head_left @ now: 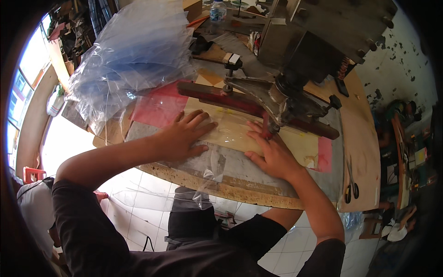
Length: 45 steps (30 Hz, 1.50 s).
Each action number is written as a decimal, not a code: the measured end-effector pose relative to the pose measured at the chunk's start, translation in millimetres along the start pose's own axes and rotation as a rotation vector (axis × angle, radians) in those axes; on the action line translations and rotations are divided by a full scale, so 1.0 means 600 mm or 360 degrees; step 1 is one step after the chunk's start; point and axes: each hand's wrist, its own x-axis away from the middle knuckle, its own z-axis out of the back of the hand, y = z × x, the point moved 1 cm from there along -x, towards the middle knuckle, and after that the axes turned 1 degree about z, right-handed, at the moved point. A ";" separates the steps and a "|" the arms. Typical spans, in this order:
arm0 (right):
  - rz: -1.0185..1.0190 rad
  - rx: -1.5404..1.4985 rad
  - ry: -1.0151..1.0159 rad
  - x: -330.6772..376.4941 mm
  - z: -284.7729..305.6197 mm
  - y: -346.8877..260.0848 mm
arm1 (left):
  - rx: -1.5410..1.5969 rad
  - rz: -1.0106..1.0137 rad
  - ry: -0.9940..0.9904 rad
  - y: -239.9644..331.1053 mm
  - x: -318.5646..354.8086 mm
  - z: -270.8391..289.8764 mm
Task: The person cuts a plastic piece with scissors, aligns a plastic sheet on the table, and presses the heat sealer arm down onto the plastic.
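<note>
Both my hands lie on a clear plastic sheet spread over a yellowish work surface under a press machine. My left hand rests palm down with its fingers spread, near the left end of the press bar. On the other side, my right hand lies flat, its fingertips close to the red-tinged bar and partly behind the machine's fitting. The sheet's loose end hangs over the table's front edge toward my lap. Pink sheet material shows left of the bar, with a smaller pink piece at the right.
A tall heap of clear plastic sheets stands at the back left. The dark press head looms at upper right. Scissors lie on the right board, a water bottle stands at the back. Other people are partly visible at the far right.
</note>
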 end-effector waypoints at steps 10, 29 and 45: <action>0.0089 -0.0079 0.0046 -0.054 -0.045 -0.022 | -0.0373 -0.0484 -0.0061 -0.141 0.008 0.031; -0.0057 -0.0059 0.0013 -0.061 -0.041 -0.022 | 0.0134 0.0091 0.0182 0.005 -0.022 0.016; -0.0195 -0.0026 -0.0060 -0.059 -0.026 -0.015 | -0.0039 0.0198 -0.0076 0.051 -0.028 0.012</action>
